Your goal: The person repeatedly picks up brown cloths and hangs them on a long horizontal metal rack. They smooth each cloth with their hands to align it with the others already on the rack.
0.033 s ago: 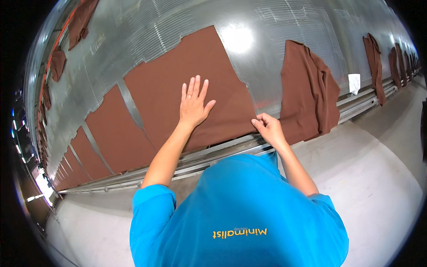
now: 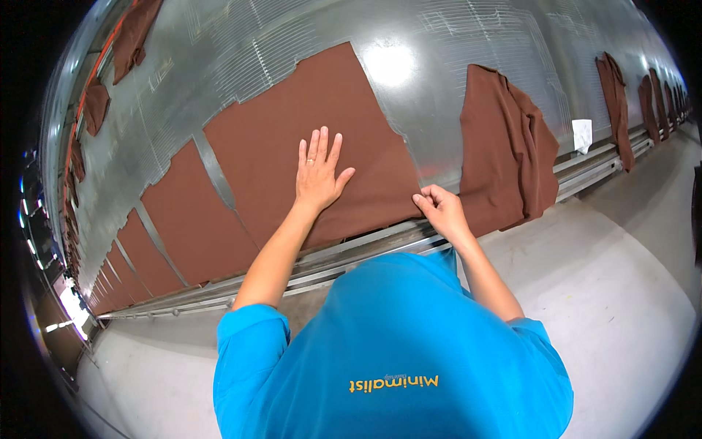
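A cut piece of brown fabric (image 2: 351, 95) lies flat on a long grey metal table (image 2: 431, 110). My left hand (image 2: 319, 168) rests palm down on it, fingers spread, with a ring on one finger. At the fabric's near right corner, my right hand (image 2: 442, 210) pinches the edge between thumb and fingers. Just right of that hand lies a loosely folded brown fabric piece (image 2: 486, 146), draped over the table's near edge. Another flat brown piece (image 2: 194, 212) is spread to the left, with a narrow strip of metal showing between the two.
Further flat brown pieces (image 2: 139, 245) run along the table to the left. More folded pieces (image 2: 614, 110) hang over the edge at right, near a white paper (image 2: 582, 136). Metal rails (image 2: 585, 179) line the near side. Other brown pieces (image 2: 131, 40) lie along the far edge.
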Available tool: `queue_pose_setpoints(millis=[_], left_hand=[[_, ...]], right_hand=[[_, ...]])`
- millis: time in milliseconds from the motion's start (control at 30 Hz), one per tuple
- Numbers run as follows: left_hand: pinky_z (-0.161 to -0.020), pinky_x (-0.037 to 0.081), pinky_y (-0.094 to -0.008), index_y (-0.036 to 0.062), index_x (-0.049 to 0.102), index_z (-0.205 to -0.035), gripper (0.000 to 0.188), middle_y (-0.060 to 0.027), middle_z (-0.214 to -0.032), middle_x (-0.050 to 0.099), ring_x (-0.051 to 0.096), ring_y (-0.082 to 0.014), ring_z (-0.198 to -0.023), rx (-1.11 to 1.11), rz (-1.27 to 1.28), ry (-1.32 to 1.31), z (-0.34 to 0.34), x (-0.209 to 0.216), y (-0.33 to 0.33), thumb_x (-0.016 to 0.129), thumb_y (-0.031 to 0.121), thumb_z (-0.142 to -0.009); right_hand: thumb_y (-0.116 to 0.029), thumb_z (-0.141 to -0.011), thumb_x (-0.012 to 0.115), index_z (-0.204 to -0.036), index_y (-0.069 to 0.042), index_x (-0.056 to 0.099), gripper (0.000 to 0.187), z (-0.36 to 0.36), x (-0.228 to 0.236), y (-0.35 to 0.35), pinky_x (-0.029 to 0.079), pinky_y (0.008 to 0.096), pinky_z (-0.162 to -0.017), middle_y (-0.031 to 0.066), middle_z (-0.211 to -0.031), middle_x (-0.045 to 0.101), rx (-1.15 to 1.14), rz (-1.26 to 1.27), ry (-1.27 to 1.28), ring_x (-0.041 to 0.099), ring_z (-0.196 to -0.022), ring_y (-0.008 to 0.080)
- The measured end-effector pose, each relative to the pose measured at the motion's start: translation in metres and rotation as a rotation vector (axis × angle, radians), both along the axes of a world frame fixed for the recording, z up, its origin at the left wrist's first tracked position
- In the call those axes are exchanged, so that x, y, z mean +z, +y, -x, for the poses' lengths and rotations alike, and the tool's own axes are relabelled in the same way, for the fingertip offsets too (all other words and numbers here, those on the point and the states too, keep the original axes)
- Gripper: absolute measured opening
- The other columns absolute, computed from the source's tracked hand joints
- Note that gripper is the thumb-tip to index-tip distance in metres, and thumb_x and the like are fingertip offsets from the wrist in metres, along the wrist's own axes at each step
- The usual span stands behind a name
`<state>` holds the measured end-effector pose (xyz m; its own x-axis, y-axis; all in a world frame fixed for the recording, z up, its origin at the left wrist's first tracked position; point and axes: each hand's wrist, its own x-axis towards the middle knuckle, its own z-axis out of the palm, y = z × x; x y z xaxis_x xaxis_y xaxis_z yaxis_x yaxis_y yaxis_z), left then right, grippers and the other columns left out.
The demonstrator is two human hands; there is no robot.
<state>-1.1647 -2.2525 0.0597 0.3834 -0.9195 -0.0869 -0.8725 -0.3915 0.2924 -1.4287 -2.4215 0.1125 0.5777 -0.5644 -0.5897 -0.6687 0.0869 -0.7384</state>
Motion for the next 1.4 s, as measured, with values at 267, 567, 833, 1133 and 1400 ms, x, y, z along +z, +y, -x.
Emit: queue_pose_setpoints(millis=[267, 567, 833, 1133, 1400], left_hand=[[-0.127, 0.013, -0.0597, 0.0136, 0.039, -0.161, 0.080, -0.0201, -0.169, 0.027, 0.022, -0.0363, -0.158, -0.124, 0.086, 0.034, 0.083, -0.008, -0.045, 0.059, 0.057, -0.097], [-0.127, 0.018, -0.0555, 0.0099, 0.048, -0.155, 0.076, -0.0199, -0.165, 0.037, 0.029, -0.0366, -0.156, -0.225, 0.249, 0.273, 0.152, -0.003, -0.015, 0.060, 0.057, -0.097], [-0.093, 0.056, -0.0394, 0.0047, 0.075, -0.115, 0.028, -0.0133, -0.114, 0.075, 0.070, -0.0306, -0.108, 0.612, 0.488, 0.595, 0.140, 0.039, 0.076, 0.073, 0.025, -0.096], [-0.081, 0.055, -0.0291, 0.0020, 0.066, -0.130, 0.039, -0.0108, -0.119, 0.070, 0.067, -0.0139, -0.089, 1.500, 0.447, 0.357, 0.111, 0.028, 0.241, 0.072, 0.026, -0.100], [-0.066, 0.056, -0.0277, 0.0027, 0.065, -0.128, 0.040, -0.0077, -0.109, 0.070, 0.065, -0.0105, -0.081, 1.570, 0.455, 0.493, 0.098, -0.003, 0.259, 0.074, 0.027, -0.098]], right_hand=[[-0.034, -0.091, 0.076, -0.085, -0.001, 0.063, 0.036, 0.021, -0.005, -0.002, 0.048, 0.0406, -0.063, 0.0132, -0.070, 0.062, 0.292, 0.138, 0.071, 0.060, -0.065, 0.0231], [-0.023, -0.096, 0.071, -0.093, -0.002, 0.067, 0.021, 0.019, -0.007, -0.016, 0.054, 0.0397, -0.069, 0.0157, -0.079, 0.072, 0.291, 0.301, 0.074, 0.071, -0.074, 0.0286], [-0.030, -0.099, 0.068, -0.132, -0.003, 0.063, 0.043, -0.108, -0.014, 0.019, 0.047, 0.0461, -0.109, 0.0222, -0.141, 0.060, 0.667, 0.554, -0.405, 0.058, -0.131, 0.0371], [-0.055, -0.104, 0.049, -0.160, -0.010, 0.039, 0.072, -0.308, -0.069, 0.043, 0.018, 0.0520, -0.128, 0.0195, -0.169, 0.029, 1.185, 1.161, -0.522, 0.026, -0.157, 0.0351], [-0.058, -0.105, 0.044, -0.158, -0.007, 0.041, 0.074, -0.198, -0.069, 0.103, 0.012, 0.0546, -0.130, 0.0187, -0.168, 0.030, 1.785, 0.758, -0.871, 0.022, -0.159, 0.0318]])
